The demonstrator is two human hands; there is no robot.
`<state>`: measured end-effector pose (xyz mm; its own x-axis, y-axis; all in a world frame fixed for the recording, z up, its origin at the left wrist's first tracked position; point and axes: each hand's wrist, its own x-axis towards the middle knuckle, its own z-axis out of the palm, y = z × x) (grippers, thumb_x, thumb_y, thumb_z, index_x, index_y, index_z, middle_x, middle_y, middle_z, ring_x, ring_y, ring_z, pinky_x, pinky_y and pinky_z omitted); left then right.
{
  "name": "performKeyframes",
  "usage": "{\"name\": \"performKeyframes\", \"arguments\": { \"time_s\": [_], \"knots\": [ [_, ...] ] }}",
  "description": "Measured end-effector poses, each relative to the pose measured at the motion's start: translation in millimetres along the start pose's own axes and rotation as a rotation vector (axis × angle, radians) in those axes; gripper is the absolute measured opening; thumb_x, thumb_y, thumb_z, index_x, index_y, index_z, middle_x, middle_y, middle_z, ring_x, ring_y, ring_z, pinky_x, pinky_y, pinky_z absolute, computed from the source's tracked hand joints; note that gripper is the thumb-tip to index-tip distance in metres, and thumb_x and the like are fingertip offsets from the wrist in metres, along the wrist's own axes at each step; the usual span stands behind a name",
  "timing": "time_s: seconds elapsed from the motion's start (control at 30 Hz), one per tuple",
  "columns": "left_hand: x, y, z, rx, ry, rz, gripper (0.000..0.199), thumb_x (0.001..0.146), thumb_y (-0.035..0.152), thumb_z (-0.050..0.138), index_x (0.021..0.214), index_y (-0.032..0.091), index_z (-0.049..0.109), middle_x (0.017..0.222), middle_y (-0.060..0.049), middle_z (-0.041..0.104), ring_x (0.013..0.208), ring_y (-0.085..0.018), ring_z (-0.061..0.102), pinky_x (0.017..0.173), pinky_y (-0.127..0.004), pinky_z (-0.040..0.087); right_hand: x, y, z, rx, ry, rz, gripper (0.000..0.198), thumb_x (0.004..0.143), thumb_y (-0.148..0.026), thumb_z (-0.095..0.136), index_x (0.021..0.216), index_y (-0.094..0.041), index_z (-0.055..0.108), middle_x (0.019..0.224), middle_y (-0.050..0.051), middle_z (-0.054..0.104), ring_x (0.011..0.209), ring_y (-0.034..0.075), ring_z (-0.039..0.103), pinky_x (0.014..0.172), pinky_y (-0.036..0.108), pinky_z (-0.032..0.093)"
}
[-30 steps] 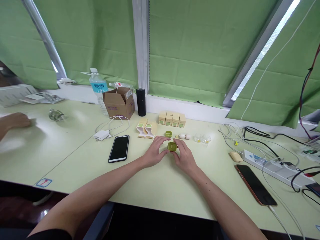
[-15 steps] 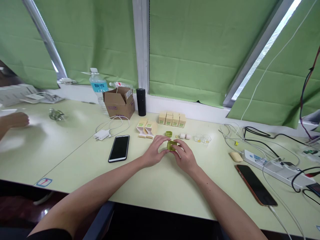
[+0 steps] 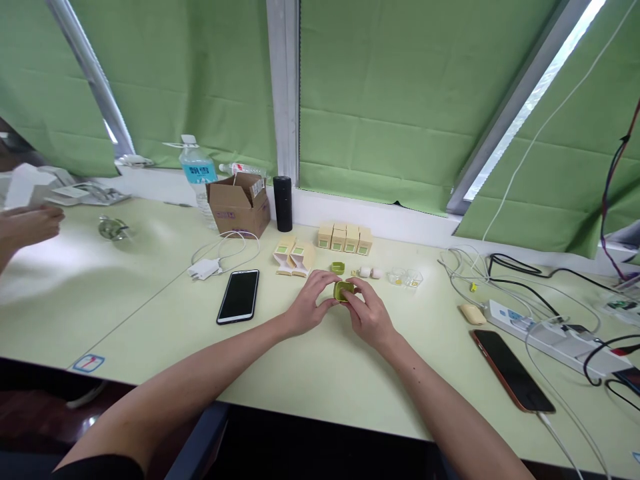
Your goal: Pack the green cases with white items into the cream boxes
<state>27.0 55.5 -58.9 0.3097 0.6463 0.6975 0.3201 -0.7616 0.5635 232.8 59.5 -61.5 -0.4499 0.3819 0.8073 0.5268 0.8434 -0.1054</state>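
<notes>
Between my two hands is a small olive-green square cup (image 3: 342, 289), its opening turned toward me. My left hand (image 3: 309, 307) grips its left side between thumb and fingers. My right hand (image 3: 369, 312) holds the right side, with a fingertip reaching into the opening. Just beyond lies a similar green piece (image 3: 337, 268) on the table. To its right are two small pale cylinders (image 3: 370, 273) and two clear plastic cups (image 3: 405, 277) with bits of yellow in them. Behind stand several small cream boxes (image 3: 345, 239), and two opened ones (image 3: 294, 257) lie to the left.
A dark phone (image 3: 239, 297) and a white charger (image 3: 204, 269) lie left of my hands. Behind are a cardboard box (image 3: 240, 210), a water bottle (image 3: 198, 175) and a black cylinder (image 3: 283, 203). Rightward are another phone (image 3: 513, 370) and a power strip (image 3: 545, 337). Another person's hand (image 3: 35, 224) is far left.
My right fingertip has shifted slightly inside the green cup; both hands stay in place. At far left, the other person's hand now holds up a white box-like item.
</notes>
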Motion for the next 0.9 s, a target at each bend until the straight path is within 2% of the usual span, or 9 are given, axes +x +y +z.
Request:
{"name": "performKeyframes", "arguments": {
  "time_s": [0.3,0.63,0.8,0.9],
  "knots": [
    [0.0,-1.0,0.5,-0.003,-0.012,-0.057,0.034,0.1,0.032,0.06,0.133,0.027,0.057,0.13,-0.012,0.059,0.127,-0.029,0.054,0.11,-0.05,0.048,-0.3,1.0,0.4,0.015,0.057,-0.01,0.028,0.101,-0.017,0.053,0.125,-0.025,0.066,0.125,0.016,0.065,0.104,0.024,0.068,0.082,0.039,0.064],
    [0.0,-0.9,1.8,-0.005,0.005,-0.044,0.034,0.099,0.032,0.061,0.133,0.027,0.058,0.129,-0.012,0.06,0.125,-0.029,0.055,0.109,-0.049,0.048,-4.9,5.5,2.4,0.009,0.013,0.011,0.028,0.099,-0.017,0.056,0.122,-0.026,0.07,0.129,0.015,0.064,0.111,0.027,0.067,0.086,0.04,0.064],
    [-0.8,-1.9,2.5,-0.027,0.001,-0.077,0.033,0.099,0.035,0.061,0.132,0.027,0.059,0.129,-0.012,0.06,0.127,-0.028,0.054,0.11,-0.049,0.047,-1.6,2.8,3.1,-0.024,0.033,0.002,0.024,0.101,-0.016,0.052,0.117,-0.024,0.069,0.126,0.016,0.064,0.107,0.025,0.067,0.08,0.039,0.066],
    [-0.9,-2.0,2.5,-0.05,-0.017,-0.114,0.034,0.098,0.035,0.062,0.132,0.028,0.059,0.132,-0.012,0.059,0.129,-0.029,0.053,0.11,-0.049,0.047,-0.5,1.7,2.5,-0.031,0.046,-0.002,0.025,0.102,-0.018,0.051,0.121,-0.024,0.066,0.123,0.015,0.065,0.104,0.024,0.069,0.08,0.04,0.066]
  ]
}}
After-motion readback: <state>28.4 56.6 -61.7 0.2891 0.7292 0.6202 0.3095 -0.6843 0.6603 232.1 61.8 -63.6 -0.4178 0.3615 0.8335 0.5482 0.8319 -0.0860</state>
